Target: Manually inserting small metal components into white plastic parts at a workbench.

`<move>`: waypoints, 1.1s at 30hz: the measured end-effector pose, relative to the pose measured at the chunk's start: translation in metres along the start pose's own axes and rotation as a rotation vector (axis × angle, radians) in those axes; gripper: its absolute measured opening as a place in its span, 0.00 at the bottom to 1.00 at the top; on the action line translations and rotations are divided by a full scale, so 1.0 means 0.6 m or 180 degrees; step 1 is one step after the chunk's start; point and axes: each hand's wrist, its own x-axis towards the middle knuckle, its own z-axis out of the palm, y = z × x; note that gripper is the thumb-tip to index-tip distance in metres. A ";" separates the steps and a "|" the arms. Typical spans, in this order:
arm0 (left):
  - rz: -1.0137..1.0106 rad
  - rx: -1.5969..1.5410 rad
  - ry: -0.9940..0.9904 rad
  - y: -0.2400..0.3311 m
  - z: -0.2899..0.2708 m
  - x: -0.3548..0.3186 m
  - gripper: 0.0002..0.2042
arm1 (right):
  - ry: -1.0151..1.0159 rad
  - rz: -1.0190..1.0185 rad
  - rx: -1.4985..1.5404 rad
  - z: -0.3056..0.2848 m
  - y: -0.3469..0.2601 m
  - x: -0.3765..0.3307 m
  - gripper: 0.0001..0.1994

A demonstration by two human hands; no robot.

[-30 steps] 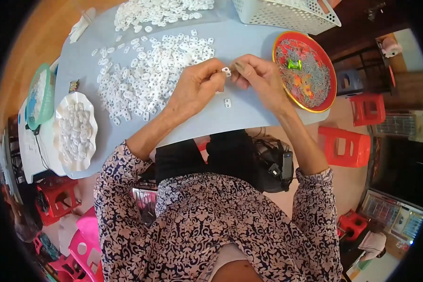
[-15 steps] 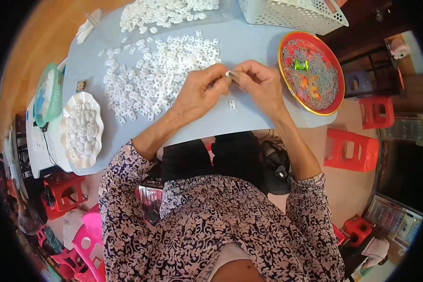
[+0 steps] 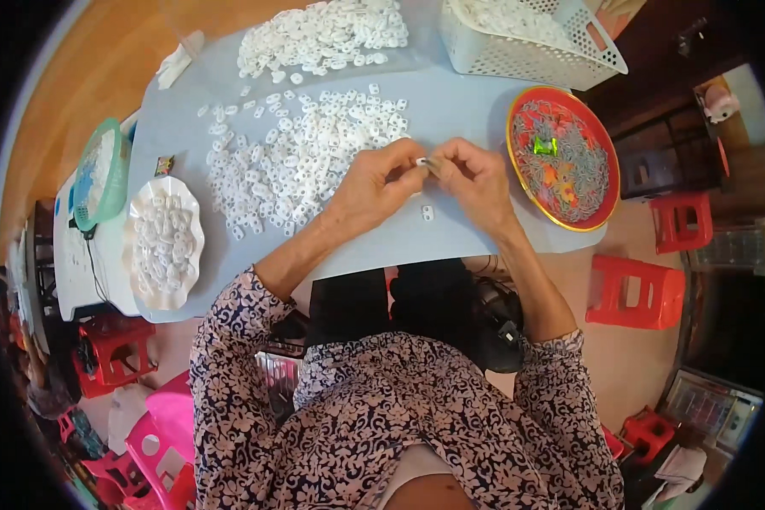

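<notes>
My left hand and my right hand meet fingertip to fingertip above the table's near part. A small white plastic piece shows in the pinch of my left thumb and forefinger. The right fingertips are pressed together against its side, on something small and greyish that I cannot make out. One loose white piece with two dark openings lies just below the hands. A wide spread of similar white pieces covers the table to the left of them.
At right stands a red, gold-rimmed dish of small grey metal parts with a green wrapped item. A perforated basket and another white heap are at the back. A scalloped dish and green basket stand left.
The whole scene sits slightly lower in the picture, as the view has shifted. Both hands stay together in nearly the same pinch around the white piece.
</notes>
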 end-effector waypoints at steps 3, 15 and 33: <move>-0.0041 -0.0005 -0.0047 0.010 0.002 0.004 0.04 | 0.0087 -0.0032 0.0020 -0.001 0.005 -0.002 0.05; -0.0195 -0.0383 0.0029 0.013 0.011 0.002 0.04 | -0.0025 -0.0088 0.0216 -0.011 0.006 0.003 0.11; 0.0015 -0.0409 0.0234 0.002 -0.009 -0.009 0.04 | 0.0492 -0.0726 -0.1434 -0.083 -0.055 -0.019 0.05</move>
